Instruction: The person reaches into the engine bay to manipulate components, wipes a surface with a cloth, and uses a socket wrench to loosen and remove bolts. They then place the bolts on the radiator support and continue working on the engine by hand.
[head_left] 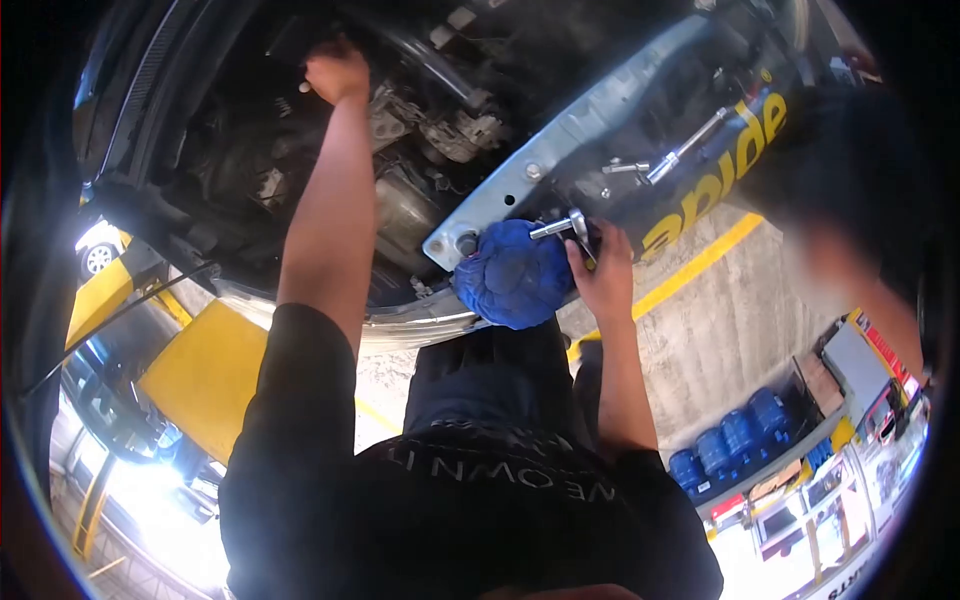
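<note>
My left hand (338, 72) is deep in the dark engine bay at the upper left, its fingers curled in; what they hold, if anything, is hidden. A small pale round end (305, 88) shows beside them. My right hand (604, 268) grips a ratchet with a socket (560, 226), beside a bundled blue cloth (513, 274) at the front of the bay. The cloth rests near the end of a light-blue metal bar (533, 172). More metal tools (688, 146) lie on the dark cover with yellow letters (715, 185).
Engine parts (455, 135) surround my left forearm. At the right, another person's blurred arm (888, 318) reaches down. Several blue water jugs (738, 436) stand on a shelf at the lower right. A yellow panel (205, 375) is at the left.
</note>
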